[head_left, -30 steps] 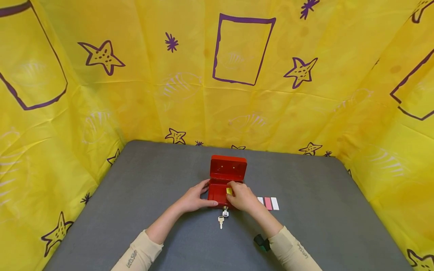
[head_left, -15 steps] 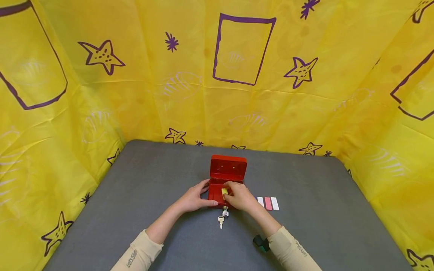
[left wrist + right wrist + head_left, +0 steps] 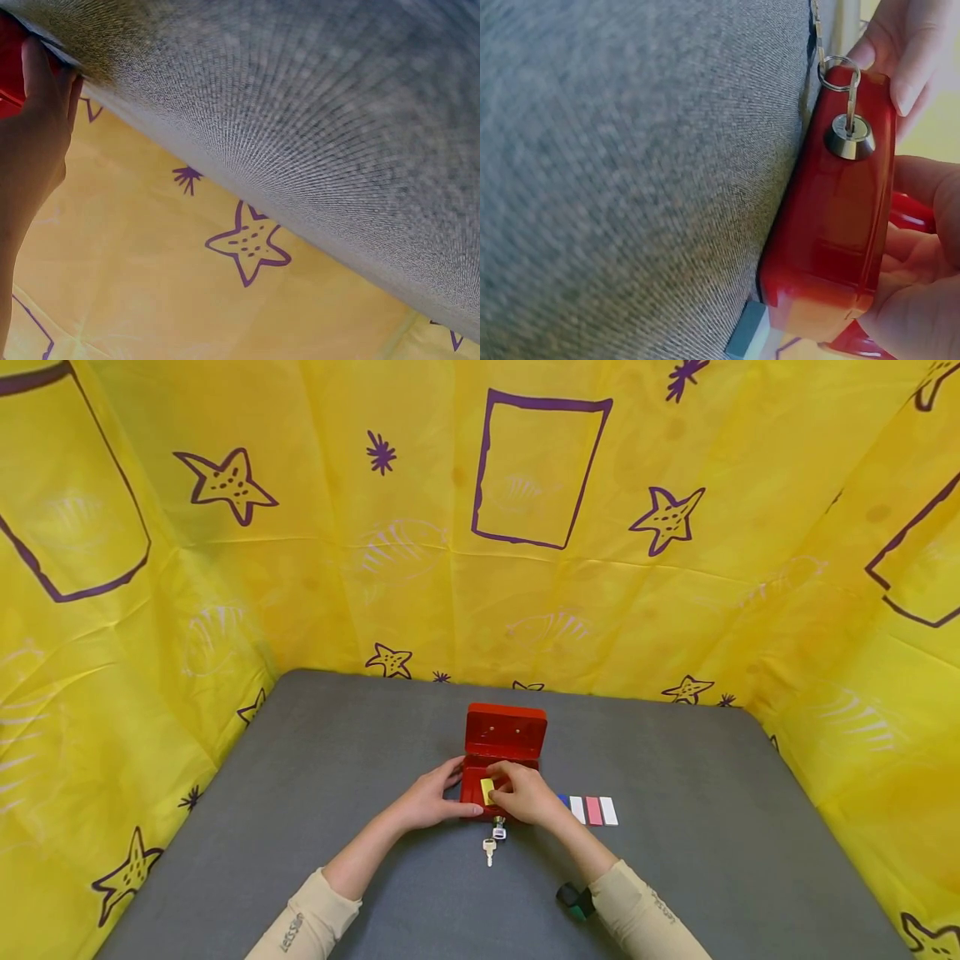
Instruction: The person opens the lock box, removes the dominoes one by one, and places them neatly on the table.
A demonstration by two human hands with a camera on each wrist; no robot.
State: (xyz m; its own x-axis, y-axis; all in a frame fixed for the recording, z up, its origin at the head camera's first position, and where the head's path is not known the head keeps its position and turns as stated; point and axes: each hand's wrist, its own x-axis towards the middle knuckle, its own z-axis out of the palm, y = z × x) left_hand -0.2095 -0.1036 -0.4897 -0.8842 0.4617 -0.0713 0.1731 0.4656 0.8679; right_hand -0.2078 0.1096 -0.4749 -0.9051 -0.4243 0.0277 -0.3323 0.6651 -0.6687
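A small red cash box (image 3: 506,735) stands on the grey table with its lid raised. My left hand (image 3: 430,797) holds the box's left side, thumb at the front edge and fingers along the side wall. Over the box's inside, my right hand (image 3: 527,795) pinches a small yellow block (image 3: 487,791) between thumb and fingers. A key (image 3: 850,105) sits in the front lock (image 3: 850,138), and a second key (image 3: 490,850) hangs from its ring onto the table. In the right wrist view the block is hidden behind the box.
To the right of the box lie two white blocks (image 3: 608,811), a pink block (image 3: 594,811) and a partly covered blue one (image 3: 562,798). A black and green object (image 3: 574,901) lies beside the right sleeve. Yellow patterned cloth (image 3: 420,602) surrounds the table.
My right hand has moved slightly left inside the box, carrying the yellow block with it. More of the blue block shows now. The left hand has stayed in place.
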